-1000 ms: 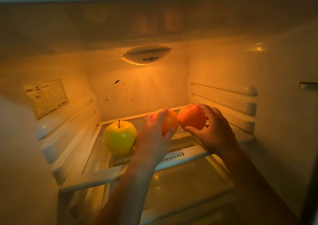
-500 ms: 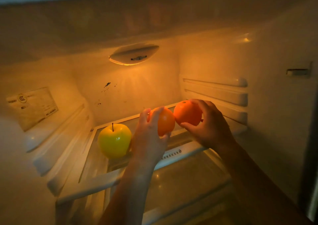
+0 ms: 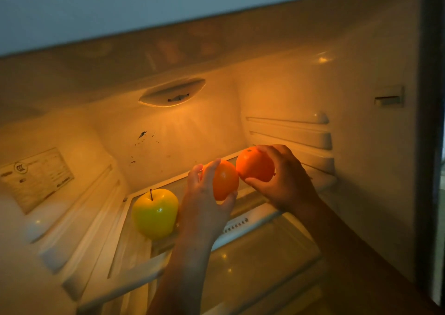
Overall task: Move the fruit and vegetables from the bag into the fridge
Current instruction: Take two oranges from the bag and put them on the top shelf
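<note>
Left hand [image 3: 204, 208] and right hand [image 3: 286, 184] each clasp an orange [image 3: 225, 179] [image 3: 255, 164] over the shelf [image 3: 250, 220]; released carelessly, either could roll off.

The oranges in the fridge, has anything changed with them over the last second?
Almost nothing. The left hand still grips the left orange and the right hand the right orange, side by side above the shelf. Neither has been set down or let go. Only the camera's view shifted slightly. The yellow apple stayed where it was on the shelf.
</note>
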